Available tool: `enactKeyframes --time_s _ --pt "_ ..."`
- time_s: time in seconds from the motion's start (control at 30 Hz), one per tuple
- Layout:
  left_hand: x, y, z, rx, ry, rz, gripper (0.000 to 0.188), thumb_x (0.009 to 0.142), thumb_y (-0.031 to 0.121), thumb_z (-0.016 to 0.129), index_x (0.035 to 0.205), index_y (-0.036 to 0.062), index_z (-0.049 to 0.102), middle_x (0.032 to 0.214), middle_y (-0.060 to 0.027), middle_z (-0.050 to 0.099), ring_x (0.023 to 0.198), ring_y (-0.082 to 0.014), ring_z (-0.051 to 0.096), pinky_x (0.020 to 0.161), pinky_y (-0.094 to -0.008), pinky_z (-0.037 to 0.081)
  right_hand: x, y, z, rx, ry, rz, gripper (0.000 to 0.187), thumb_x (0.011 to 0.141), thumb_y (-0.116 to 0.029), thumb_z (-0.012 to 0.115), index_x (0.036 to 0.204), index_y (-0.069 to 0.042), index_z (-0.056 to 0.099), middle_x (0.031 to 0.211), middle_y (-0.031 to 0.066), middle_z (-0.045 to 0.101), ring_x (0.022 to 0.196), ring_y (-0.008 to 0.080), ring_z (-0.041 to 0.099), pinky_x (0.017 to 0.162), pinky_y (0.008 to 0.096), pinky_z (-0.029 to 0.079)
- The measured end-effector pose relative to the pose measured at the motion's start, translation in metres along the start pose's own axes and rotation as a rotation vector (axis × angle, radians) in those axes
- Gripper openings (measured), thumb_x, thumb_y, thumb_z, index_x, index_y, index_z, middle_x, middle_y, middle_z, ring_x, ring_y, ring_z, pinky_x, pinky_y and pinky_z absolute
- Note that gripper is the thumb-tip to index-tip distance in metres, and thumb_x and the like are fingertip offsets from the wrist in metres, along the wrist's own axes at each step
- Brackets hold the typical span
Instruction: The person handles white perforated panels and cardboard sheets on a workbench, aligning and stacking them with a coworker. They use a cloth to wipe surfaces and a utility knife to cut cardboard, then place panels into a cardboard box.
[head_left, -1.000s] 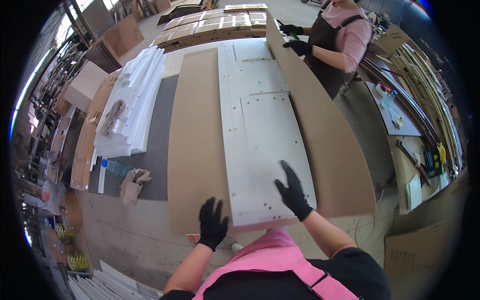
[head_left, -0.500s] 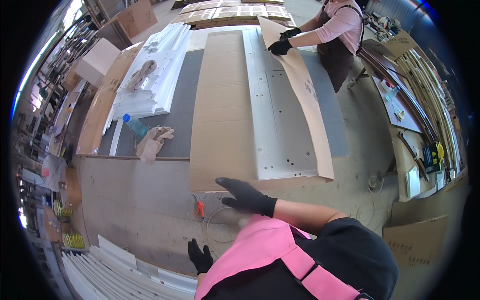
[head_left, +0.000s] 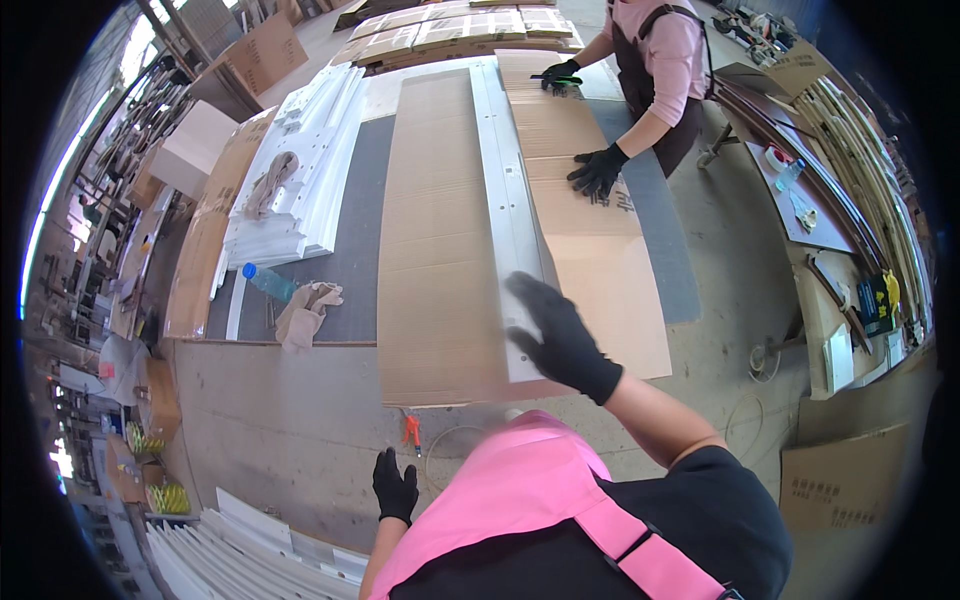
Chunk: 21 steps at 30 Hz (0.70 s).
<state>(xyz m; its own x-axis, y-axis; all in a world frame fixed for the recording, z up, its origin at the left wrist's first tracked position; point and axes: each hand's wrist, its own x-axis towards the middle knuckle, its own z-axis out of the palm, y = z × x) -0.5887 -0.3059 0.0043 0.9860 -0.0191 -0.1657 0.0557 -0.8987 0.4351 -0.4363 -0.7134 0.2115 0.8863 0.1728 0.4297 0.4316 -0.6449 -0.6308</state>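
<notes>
A long sheet of brown cardboard [head_left: 435, 250] lies across the table. On it rests a pale metal panel [head_left: 506, 185] with small holes along its length. The cardboard's right flap [head_left: 595, 275] is folded over much of that panel. My right hand [head_left: 562, 338], gloved in black, is spread above the panel's near end and the flap's edge; motion blurs its fingertips, so contact is unclear. Down by my left side, over the floor, my left hand [head_left: 396, 488] is black-gloved too, with thumb apart and nothing in it.
Across the table a co-worker's gloved hand [head_left: 598, 172] presses on the flap; the other holds a thin green-and-dark tool [head_left: 562, 80]. White metal parts [head_left: 300, 190], a blue-capped bottle [head_left: 270, 282] and a rag [head_left: 308, 316] lie left. An orange air gun [head_left: 412, 432] hangs below the near edge.
The right flap has come down from standing upright onto the panel. My right hand has moved rightward and forward over the panel's near end. The co-worker's hands have spread apart.
</notes>
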Motion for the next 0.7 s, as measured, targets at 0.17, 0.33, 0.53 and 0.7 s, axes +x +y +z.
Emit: enactKeyframes --time_s 0.17,0.33,0.53,0.7 --pt "0.043 0.035 0.004 -0.006 0.014 0.142 0.068 0.082 0.031 0.069 0.139 0.0029 0.045 0.138 -0.0255 0.048 0.129 -0.0409 0.044 0.107 -0.0485 0.037 -0.016 0.023 0.004 0.090 -0.137 0.070 0.054 0.087 -0.015 0.067 0.136 -0.003 0.048 0.137 0.0208 0.051 0.127 0.0377 0.048 0.106 0.0435 0.040" --pt "0.119 0.084 0.005 -0.105 -0.020 0.268 0.065 0.085 0.031 0.066 0.139 0.0025 0.045 0.137 -0.0255 0.049 0.130 -0.0398 0.044 0.107 -0.0483 0.036 0.004 0.029 0.047 0.250 -0.353 0.118 0.052 0.089 -0.024 0.063 0.135 -0.004 0.050 0.134 0.0212 0.053 0.124 0.0374 0.051 0.105 0.0427 0.040" --pt "0.302 0.133 0.004 -0.151 0.082 0.509 0.061 0.088 0.032 0.064 0.138 0.0021 0.046 0.136 -0.0225 0.051 0.128 -0.0378 0.046 0.107 -0.0474 0.038 0.076 0.080 0.098 0.598 -0.533 0.578 0.051 0.093 -0.020 0.062 0.139 -0.003 0.046 0.135 0.0147 0.054 0.124 0.0255 0.053 0.104 0.0354 0.042" --pt "0.470 0.178 0.037 -0.175 0.118 0.505 0.061 0.087 0.034 0.062 0.138 0.0041 0.047 0.136 -0.0247 0.049 0.127 -0.0393 0.046 0.104 -0.0482 0.040 0.125 0.168 0.135 0.817 -0.521 0.811 0.045 0.097 -0.011 0.059 0.139 0.000 0.047 0.135 0.0103 0.053 0.119 0.0141 0.053 0.107 0.0290 0.041"
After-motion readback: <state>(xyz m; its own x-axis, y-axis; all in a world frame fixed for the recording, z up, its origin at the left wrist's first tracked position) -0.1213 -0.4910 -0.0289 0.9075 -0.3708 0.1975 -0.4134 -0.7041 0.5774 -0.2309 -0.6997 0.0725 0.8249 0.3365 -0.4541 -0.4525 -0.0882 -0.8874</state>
